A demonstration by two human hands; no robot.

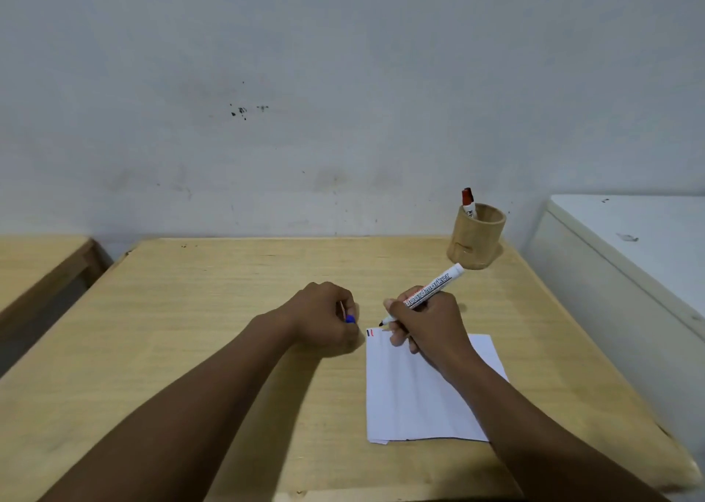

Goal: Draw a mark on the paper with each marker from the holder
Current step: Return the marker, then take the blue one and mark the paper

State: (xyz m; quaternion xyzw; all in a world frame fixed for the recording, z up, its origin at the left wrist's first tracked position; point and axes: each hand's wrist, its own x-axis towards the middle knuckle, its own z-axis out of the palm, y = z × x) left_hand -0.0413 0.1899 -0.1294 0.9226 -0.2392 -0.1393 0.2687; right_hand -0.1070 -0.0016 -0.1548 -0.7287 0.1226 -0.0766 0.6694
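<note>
A white sheet of paper [416, 398] lies on the wooden table [213, 310], with a short dark mark and a red mark at its top left corner. My right hand [427, 326] grips an uncapped white board marker [431, 289], its dark tip hovering just above that corner. My left hand [328, 318] rests closed on the table left of the paper, pinching a blue cap [350, 319]. At the back right stands a wooden holder [477, 236] with a red-capped marker [468, 202] sticking out.
A grey wall rises right behind the table. A white cabinet or appliance [625, 257] stands close on the right. Another wooden table [34, 269] sits to the left across a narrow gap.
</note>
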